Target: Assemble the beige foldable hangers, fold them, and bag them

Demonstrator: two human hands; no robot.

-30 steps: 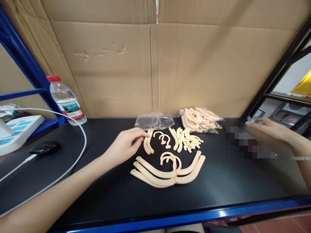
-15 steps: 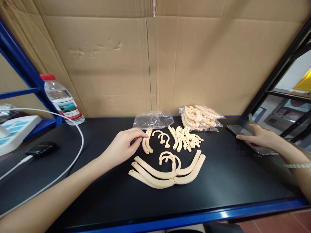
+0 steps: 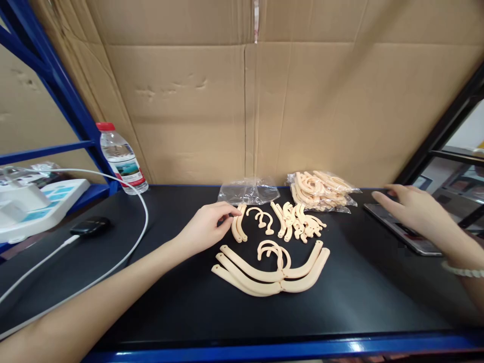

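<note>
My left hand [image 3: 207, 228] rests on the black tabletop [image 3: 159, 297], its fingers curled loosely with the tips touching a pair of short curved beige plastic pieces [image 3: 238, 228]. Small beige hook pieces [image 3: 261, 219] and a loose pile of them [image 3: 298, 222] lie to the right. Long curved beige strips [image 3: 270, 272] sit nearer me. My right hand [image 3: 414, 212] lies flat with fingers stretched out over a phone [image 3: 406, 234] at the right.
A full clear bag of beige pieces [image 3: 321, 189] and an empty clear bag [image 3: 247, 191] lie at the back by the cardboard wall. A water bottle [image 3: 121, 159], a white cable [image 3: 113, 252], a black device [image 3: 89, 226] and a white appliance [image 3: 34, 204] stand left.
My right hand has stayed over the phone, shifting slightly. My left hand keeps its place at the short curved pieces. The view has swung a little to the left.
</note>
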